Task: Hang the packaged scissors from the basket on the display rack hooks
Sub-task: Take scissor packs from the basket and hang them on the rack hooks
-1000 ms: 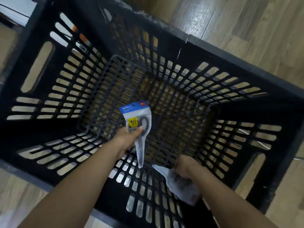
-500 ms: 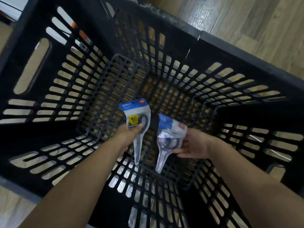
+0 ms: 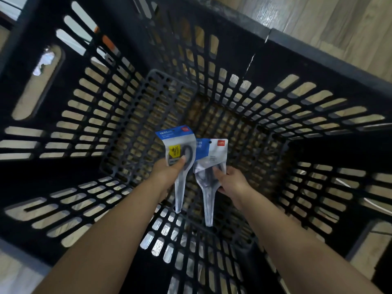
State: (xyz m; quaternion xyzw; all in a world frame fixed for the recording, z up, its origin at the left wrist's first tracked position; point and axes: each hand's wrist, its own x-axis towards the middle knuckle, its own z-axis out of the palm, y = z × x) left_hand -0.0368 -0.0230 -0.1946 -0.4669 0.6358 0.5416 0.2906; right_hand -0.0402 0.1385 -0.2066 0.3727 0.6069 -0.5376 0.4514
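Note:
I look straight down into a deep black slatted basket (image 3: 318, 66). My left hand (image 3: 167, 177) grips one packaged pair of scissors (image 3: 180, 153), upright, with a blue header card and a yellow sticker. My right hand (image 3: 231, 181) holds a second packaged pair of scissors (image 3: 210, 158), its clear pouch pointing down and its blue header tucked just behind the first pack's right edge. Both packs hang above the basket's perforated bottom (image 3: 148, 115). No display rack or hooks are in view.
Wooden floor (image 3: 339, 22) shows past the basket's far rim and through the slats. An oval handle cut-out (image 3: 38, 81) opens in the left wall. Something white with orange marks (image 3: 106, 41) lies outside the upper left wall.
My right hand lifted the second pack from the near wall, turned it upright and brought it left beside the first pack. My left hand stayed almost still with its pack.

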